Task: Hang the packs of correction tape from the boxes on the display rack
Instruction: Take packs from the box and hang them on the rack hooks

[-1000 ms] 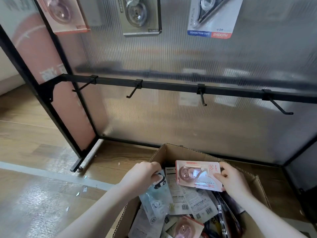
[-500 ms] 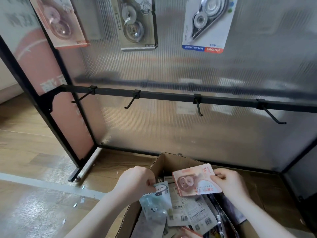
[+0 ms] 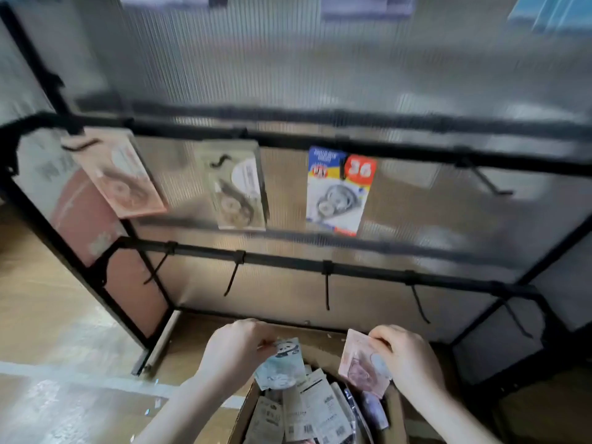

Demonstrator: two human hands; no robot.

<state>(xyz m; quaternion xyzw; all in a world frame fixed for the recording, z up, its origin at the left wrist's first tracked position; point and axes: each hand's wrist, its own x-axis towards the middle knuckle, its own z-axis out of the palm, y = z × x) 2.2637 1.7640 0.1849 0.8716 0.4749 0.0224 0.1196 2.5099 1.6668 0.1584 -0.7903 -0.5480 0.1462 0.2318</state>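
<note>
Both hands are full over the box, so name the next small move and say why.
Probably lift the pink pack in the right hand toward the hook holding the matching pink pack. The left hand can hold its panda pack meanwhile.

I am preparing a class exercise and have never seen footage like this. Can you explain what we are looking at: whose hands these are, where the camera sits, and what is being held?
There is no machine here. A person wears a camera on the head, so the view looks forward and down at their own two hands.

The left hand pinches a pale blue pack with a panda. The right hand holds a pink pack. Both are above an open cardboard box full of more packs, standing on a wooden floor.

Behind it is a black display rack with hooks. Three packs already hang on the middle rail: a pink one, a beige one and a blue and white one. The lower hooks are bare. The picture is blurred.
</note>
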